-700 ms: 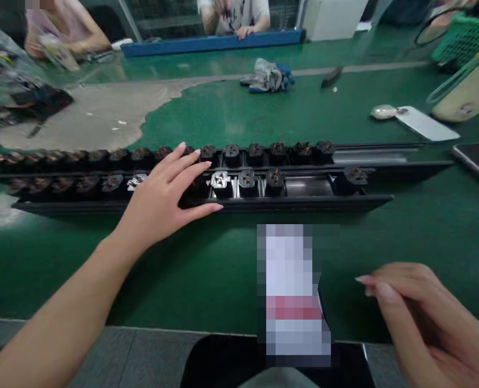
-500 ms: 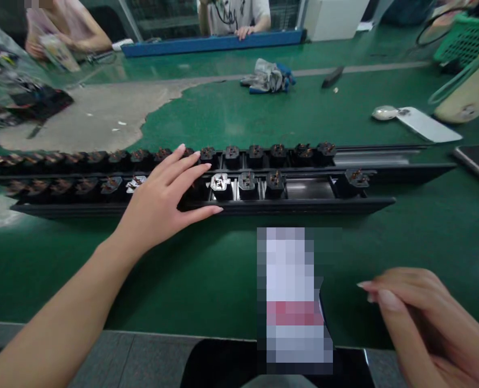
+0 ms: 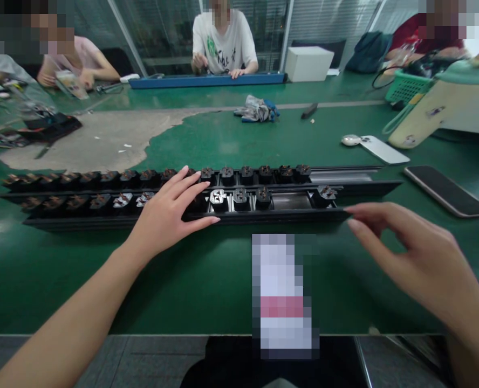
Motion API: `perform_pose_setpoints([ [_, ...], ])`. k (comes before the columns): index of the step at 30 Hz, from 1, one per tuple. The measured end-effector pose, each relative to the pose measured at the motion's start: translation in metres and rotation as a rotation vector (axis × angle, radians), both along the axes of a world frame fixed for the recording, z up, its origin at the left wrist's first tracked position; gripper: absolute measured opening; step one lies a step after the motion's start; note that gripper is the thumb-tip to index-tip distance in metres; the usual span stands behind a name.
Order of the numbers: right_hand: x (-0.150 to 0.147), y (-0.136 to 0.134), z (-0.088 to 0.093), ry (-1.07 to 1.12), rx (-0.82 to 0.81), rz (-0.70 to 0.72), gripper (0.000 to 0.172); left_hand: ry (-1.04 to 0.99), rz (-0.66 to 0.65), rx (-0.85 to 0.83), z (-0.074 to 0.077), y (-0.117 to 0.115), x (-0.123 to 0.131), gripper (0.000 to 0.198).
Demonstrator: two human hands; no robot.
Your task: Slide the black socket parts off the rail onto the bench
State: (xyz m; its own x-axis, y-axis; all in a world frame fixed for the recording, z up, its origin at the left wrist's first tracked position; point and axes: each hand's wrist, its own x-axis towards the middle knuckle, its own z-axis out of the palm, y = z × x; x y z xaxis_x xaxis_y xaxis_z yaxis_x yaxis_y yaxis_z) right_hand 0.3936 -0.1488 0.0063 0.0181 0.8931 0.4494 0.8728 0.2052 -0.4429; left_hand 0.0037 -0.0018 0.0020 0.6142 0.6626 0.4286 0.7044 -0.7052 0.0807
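Note:
A long black double-row rail (image 3: 361, 187) lies across the green table, with several small black plug parts (image 3: 240, 198) seated in both channels. My left hand (image 3: 169, 213) rests flat on the rail's middle, fingers spread and open over the parts. My right hand (image 3: 413, 258) hovers near the rail's right end, fingers stretched forward and slightly apart, holding nothing that shows. One lone plug part (image 3: 324, 195) sits in the near channel just beyond my right fingertips.
A dark phone (image 3: 445, 190) lies right of the rail, a white phone with a mouse-like object (image 3: 379, 146) behind it. Crumpled gloves (image 3: 258, 109), a green basket (image 3: 407, 86) and a white box (image 3: 308, 63) stand farther back. Other people sit along the far edge.
My right hand has risen from the near right corner toward the rail's right end. The view has tilted up. My left hand stays on the rail.

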Motion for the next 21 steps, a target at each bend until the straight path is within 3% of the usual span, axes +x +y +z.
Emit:
perform_pose_setpoints([
  [3, 0.006, 0.039, 0.011, -0.176, -0.007, 0.004, 0.042, -0.005, -0.009, 0.005, 0.000, -0.001, 0.000, 0.075],
  [6, -0.003, 0.066, 0.013, -0.377, -0.140, -0.036, 0.054, -0.009, -0.025, 0.018, 0.000, -0.001, 0.000, 0.074],
  [10, -0.018, 0.080, 0.015, -0.571, -0.318, -0.118, 0.051, -0.011, -0.022, 0.027, -0.002, -0.001, 0.000, 0.072],
  [14, -0.017, 0.087, 0.019, -0.559, -0.413, -0.170, 0.045, -0.017, -0.013, 0.020, -0.002, -0.001, 0.000, 0.075],
  [21, 0.009, 0.102, 0.010, -0.460, -0.446, -0.196, 0.056, -0.026, 0.001, -0.015, -0.001, -0.002, 0.001, 0.073],
])
